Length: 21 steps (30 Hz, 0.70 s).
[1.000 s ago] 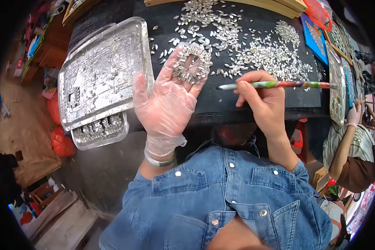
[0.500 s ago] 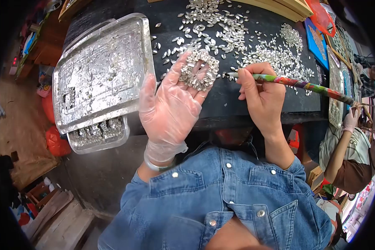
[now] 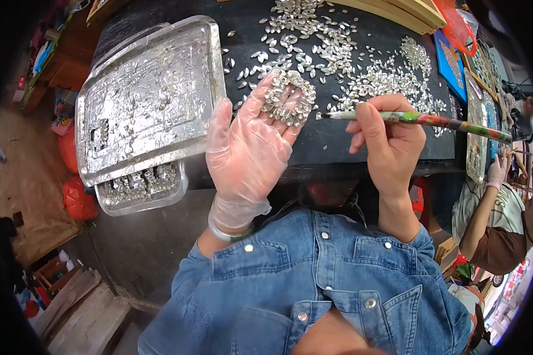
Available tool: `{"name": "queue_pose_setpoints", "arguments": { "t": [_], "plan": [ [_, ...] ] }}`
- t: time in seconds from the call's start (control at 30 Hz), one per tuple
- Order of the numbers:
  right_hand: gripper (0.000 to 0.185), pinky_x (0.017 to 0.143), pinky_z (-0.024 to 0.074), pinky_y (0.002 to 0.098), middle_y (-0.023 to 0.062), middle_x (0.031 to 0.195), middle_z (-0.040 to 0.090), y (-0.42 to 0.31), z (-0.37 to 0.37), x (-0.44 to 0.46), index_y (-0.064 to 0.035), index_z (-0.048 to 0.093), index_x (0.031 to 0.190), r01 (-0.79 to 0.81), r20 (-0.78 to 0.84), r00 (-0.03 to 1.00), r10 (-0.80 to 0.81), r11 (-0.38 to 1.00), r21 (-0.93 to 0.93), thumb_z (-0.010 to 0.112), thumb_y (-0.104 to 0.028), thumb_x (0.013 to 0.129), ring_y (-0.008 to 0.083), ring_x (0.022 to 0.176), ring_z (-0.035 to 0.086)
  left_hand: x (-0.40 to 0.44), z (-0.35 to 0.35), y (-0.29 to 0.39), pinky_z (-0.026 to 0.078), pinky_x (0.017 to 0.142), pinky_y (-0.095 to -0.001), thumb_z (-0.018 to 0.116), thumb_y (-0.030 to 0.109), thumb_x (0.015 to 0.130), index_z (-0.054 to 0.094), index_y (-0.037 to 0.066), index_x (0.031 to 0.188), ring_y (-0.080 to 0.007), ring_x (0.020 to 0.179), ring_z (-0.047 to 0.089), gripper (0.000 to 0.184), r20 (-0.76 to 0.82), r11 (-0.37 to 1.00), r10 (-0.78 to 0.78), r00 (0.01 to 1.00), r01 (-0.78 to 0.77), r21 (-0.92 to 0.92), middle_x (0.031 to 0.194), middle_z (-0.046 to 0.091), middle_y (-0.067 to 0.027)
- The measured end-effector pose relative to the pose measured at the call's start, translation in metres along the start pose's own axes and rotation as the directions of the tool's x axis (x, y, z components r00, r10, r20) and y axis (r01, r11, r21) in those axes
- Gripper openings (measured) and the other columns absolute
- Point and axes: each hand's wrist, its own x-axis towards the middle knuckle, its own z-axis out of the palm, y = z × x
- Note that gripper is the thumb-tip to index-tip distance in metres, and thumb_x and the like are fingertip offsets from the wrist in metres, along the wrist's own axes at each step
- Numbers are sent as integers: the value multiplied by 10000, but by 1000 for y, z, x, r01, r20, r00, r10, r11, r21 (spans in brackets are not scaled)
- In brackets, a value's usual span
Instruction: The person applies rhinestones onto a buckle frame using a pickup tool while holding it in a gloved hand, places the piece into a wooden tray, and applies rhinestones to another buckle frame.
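My left hand [image 3: 246,148], in a clear plastic glove, lies palm up. Across its fingers rests an oval ring-shaped rhinestone piece [image 3: 288,99] with an open middle. Pinched in my bare right hand [image 3: 391,139] is a slim stick tool with a colourful patterned handle [image 3: 432,119], its narrow pale end and dark tip pointing left. That tip is near a small stone on the black table [image 3: 331,139], a little right of the rhinestone piece. Loose clear leaf-shaped stones [image 3: 337,50] and smaller stones [image 3: 385,80] lie scattered beyond both hands.
Left of my gloved hand sits a silvery tray [image 3: 148,89] covered with stones, over another clear tray [image 3: 142,189]. Wooden frames [image 3: 391,12] border the far side. A blue tray [image 3: 450,62] and red bag [image 3: 456,26] are at right, where another person's gloved hand [image 3: 498,171] works.
My right hand has moved right and slightly down, and the patterned tool now lies flatter. My left hand, with the rhinestone piece, has shifted slightly right in view.
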Motion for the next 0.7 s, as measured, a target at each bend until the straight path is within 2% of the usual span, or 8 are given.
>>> {"name": "queue_pose_setpoints", "arguments": {
  "t": [0.1,0.27,0.43,0.6,0.7],
  "plan": [
    [82,429,425,183,74,666,607,-4,6,-2,-1,565,903,34,30,999,-34,999,16,636,-34,878,88,482,513,-1,-3,0,290,1120,-435,384,394,977,222,-51,1448,-320,1312,396,667,28,1000,-5,1000,5,-22,1388,408,-271],
    [122,434,371,176,27,613,571,-1,12,-3,-27,561,813,144,86,988,-131,978,-154,682,-17,832,72,476,470,-2,-6,1,293,1117,-427,386,387,978,219,-51,1449,-321,1314,394,664,95,993,-28,995,38,-108,1397,398,-266],
    [214,449,312,181,-18,576,519,-4,19,6,-57,532,691,264,76,965,-253,919,-292,714,-10,791,55,474,396,-2,3,-2,308,1105,-414,390,382,979,212,-50,1452,-313,1303,404,665,-13,999,22,1000,-22,-24,1391,403,-255],
    [300,460,283,195,-41,559,474,-4,28,9,-73,485,605,265,55,964,-262,906,-331,730,-10,767,57,482,337,-1,-7,-2,283,1117,-440,367,432,968,153,-54,1465,-335,1333,371,728,52,994,11,999,-5,-106,1438,339,-290],
    [310,456,284,198,-40,559,471,-2,33,10,-74,481,597,348,61,935,-349,875,-336,736,-9,761,61,483,337,0,-12,-3,281,1116,-436,368,421,970,157,-55,1464,-333,1326,378,718,122,986,12,992,8,-165,1430,351,-288]
  ]
}}
